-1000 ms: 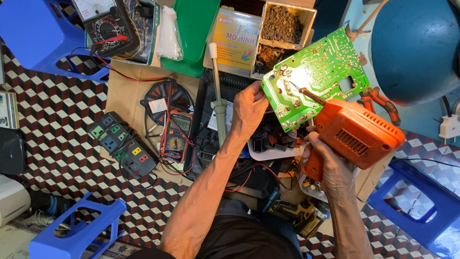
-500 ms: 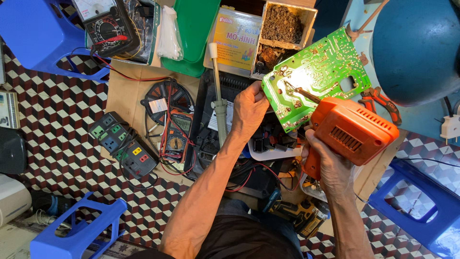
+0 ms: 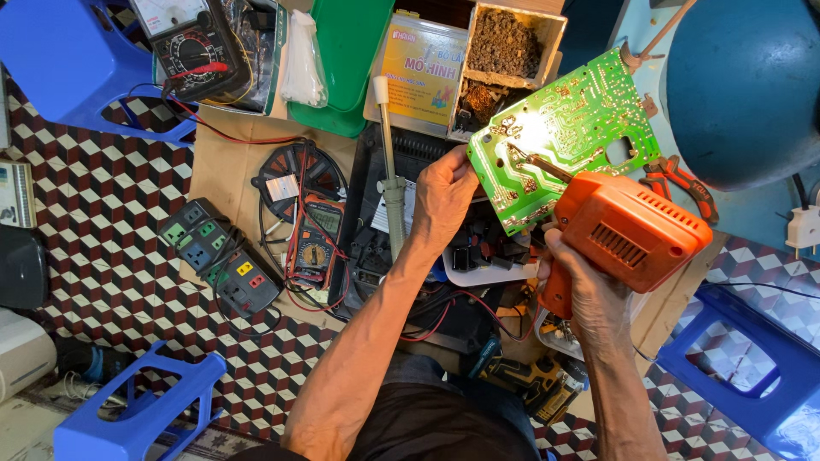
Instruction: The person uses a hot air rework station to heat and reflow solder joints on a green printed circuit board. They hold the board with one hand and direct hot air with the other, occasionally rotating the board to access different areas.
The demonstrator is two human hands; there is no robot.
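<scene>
Far to the left of the fingers, a black power strip point(image 3: 219, 266) with coloured sockets lies on brown cardboard, and beside it a digital multimeter point(image 3: 313, 242) with red leads. Nearer, a pale desoldering pump point(image 3: 389, 171) stands lengthwise just left of the left hand point(image 3: 444, 195).

That hand's fingers curl around the lower left edge of the green circuit board point(image 3: 568, 137), pinching it; the board tilts, its long axis running up and to the right, solder side toward the camera, glossy and traced with pale tracks.

Right of it, the right hand point(image 3: 583, 286) wraps tight around the grip of an orange plastic soldering gun point(image 3: 628, 230), whose thin metal tip touches the board near a bright spot. The right hand's fingers lie below and right of the board.
</scene>
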